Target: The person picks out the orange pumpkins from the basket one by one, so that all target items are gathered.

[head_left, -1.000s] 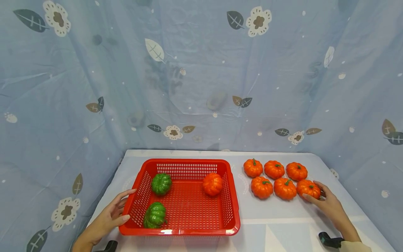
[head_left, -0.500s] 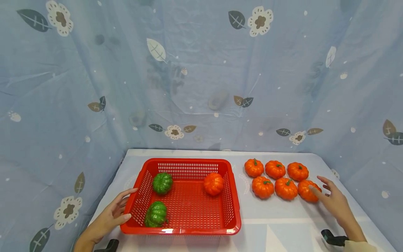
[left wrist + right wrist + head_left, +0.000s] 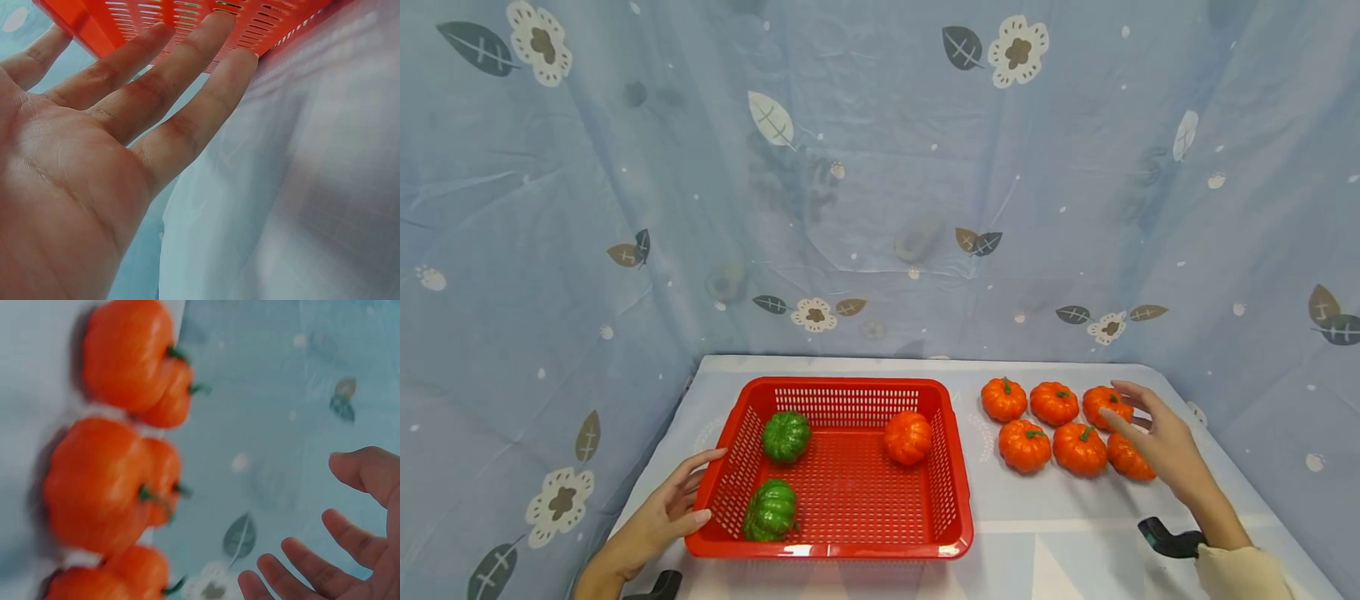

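A red plastic basket [image 3: 827,552] stands on the table, holding two green pumpkins, one at the back left [image 3: 786,437] and one at the front left [image 3: 771,510], plus an orange pumpkin [image 3: 907,437] at the right. My left hand [image 3: 658,512] touches the basket's left side; in the left wrist view its straight fingers [image 3: 187,134] lie against the slotted wall. Above the right end of the orange pumpkins hovers my right hand [image 3: 1165,437], fingers spread and holding nothing. It overlaps the back right pumpkin [image 3: 1103,406] and the front right pumpkin [image 3: 1129,457] in the head view.
Several orange pumpkins sit in two rows right of the basket, among them the front left one [image 3: 1024,447] and the back left one [image 3: 1003,400]. A blue patterned cloth [image 3: 880,192] hangs behind the table and along both sides.
My right hand has come off the front right pumpkin, lifted, and moved back and left over the back right one. The left hand stays at the basket.
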Demonstrator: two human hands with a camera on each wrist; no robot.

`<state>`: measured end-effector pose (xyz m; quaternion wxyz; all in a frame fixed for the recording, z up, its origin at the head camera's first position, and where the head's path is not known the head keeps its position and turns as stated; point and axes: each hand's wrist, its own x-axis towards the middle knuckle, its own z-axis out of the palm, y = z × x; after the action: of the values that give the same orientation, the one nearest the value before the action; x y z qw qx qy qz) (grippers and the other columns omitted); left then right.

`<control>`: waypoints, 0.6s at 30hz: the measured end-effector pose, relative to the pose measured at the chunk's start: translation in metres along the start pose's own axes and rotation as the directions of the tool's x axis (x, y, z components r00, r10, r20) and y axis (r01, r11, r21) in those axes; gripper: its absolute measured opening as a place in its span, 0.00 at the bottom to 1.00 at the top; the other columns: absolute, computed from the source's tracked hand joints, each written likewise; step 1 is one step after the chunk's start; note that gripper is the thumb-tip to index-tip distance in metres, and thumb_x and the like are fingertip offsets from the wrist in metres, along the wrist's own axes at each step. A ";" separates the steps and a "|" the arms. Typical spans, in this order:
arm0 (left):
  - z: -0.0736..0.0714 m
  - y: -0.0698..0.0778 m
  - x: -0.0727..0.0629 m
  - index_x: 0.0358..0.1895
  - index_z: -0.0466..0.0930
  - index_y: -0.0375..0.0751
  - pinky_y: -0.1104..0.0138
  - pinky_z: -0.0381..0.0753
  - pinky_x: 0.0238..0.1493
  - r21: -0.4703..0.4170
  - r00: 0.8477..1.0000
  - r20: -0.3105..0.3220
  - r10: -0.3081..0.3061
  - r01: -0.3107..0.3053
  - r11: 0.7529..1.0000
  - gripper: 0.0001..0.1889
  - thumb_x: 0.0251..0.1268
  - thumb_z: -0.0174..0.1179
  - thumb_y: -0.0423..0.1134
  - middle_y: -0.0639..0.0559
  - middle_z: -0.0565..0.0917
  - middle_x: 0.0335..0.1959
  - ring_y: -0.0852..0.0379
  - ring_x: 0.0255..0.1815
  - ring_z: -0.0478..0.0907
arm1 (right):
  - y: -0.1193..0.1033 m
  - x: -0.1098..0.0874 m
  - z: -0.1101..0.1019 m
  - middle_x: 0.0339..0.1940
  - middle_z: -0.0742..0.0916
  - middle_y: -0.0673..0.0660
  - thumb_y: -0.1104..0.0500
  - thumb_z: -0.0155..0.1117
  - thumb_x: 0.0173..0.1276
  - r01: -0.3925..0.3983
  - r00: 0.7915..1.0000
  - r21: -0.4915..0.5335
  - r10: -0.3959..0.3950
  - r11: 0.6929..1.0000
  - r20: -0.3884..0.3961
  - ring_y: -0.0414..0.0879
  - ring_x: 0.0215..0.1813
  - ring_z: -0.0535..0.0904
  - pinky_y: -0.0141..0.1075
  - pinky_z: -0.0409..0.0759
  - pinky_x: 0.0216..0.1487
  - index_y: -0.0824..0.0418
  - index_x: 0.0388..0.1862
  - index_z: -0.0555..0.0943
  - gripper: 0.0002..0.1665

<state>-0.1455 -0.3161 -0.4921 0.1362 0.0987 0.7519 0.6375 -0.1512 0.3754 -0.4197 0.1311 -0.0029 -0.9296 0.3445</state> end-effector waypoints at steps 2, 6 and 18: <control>0.000 0.000 0.000 0.80 0.55 0.48 0.54 0.86 0.50 -0.002 1.000 -0.002 -0.007 0.007 1.000 0.37 0.71 0.60 0.34 0.25 0.61 0.74 0.55 0.59 0.80 | -0.013 0.003 0.004 0.67 0.76 0.70 0.43 0.63 0.76 0.026 1.000 0.014 -0.026 1.000 0.011 0.69 0.64 0.74 0.56 0.81 0.58 0.63 0.78 0.64 0.41; 0.001 0.000 -0.001 0.80 0.55 0.49 0.54 0.86 0.50 0.002 1.000 -0.003 -0.009 0.009 1.000 0.37 0.71 0.60 0.34 0.26 0.62 0.74 0.53 0.60 0.79 | -0.037 0.010 0.011 0.65 0.78 0.69 0.46 0.64 0.77 0.093 0.996 0.023 -0.093 0.995 0.011 0.68 0.62 0.77 0.65 0.77 0.57 0.63 0.76 0.66 0.38; -0.001 -0.001 -0.001 0.80 0.54 0.49 0.57 0.85 0.52 0.014 1.000 0.015 0.013 -0.013 1.000 0.37 0.72 0.58 0.33 0.26 0.60 0.75 0.55 0.61 0.79 | -0.084 0.028 0.046 0.66 0.80 0.63 0.46 0.68 0.73 0.208 0.969 0.076 -0.216 0.975 0.121 0.64 0.63 0.78 0.62 0.80 0.57 0.57 0.74 0.71 0.35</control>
<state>-0.1452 -0.3174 -0.4924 0.1372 0.1092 0.7545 0.6324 -0.1824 0.2849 -0.3924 0.1069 0.1230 -0.9197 0.3572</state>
